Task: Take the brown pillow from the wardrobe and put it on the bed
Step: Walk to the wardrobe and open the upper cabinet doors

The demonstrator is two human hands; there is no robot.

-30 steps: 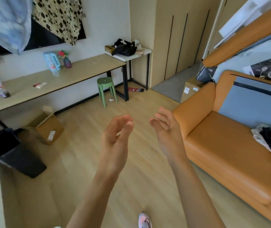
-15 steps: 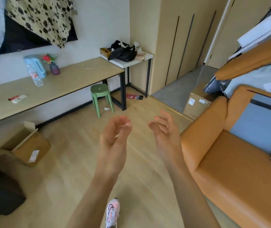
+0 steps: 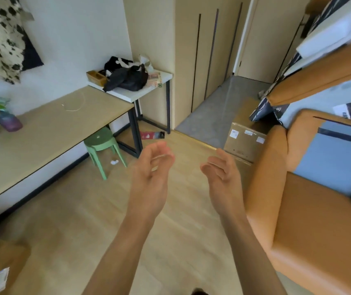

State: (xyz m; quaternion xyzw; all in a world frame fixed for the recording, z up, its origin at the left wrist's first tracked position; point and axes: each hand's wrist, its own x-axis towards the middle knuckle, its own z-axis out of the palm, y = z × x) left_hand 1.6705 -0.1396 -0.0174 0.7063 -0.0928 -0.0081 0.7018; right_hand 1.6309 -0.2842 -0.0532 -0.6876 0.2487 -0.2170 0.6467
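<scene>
Both forearms reach forward; left hand [image 3: 151, 175] and right hand [image 3: 223, 177] are empty, palms facing, fingers [image 3: 163, 153] loosely curled.

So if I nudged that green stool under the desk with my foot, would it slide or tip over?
The green stool looks like moulded plastic, so it is probably light for its size. Its legs splay outward, which should resist tipping under a low nudge. On the smooth wooden floor it would likely slide, though a desk leg close beside it might stop it.

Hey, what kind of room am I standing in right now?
Probably a small apartment or studio living room: an orange sofa, a long wooden desk with a green stool under it, and tall wardrobe doors by the hallway.
</scene>
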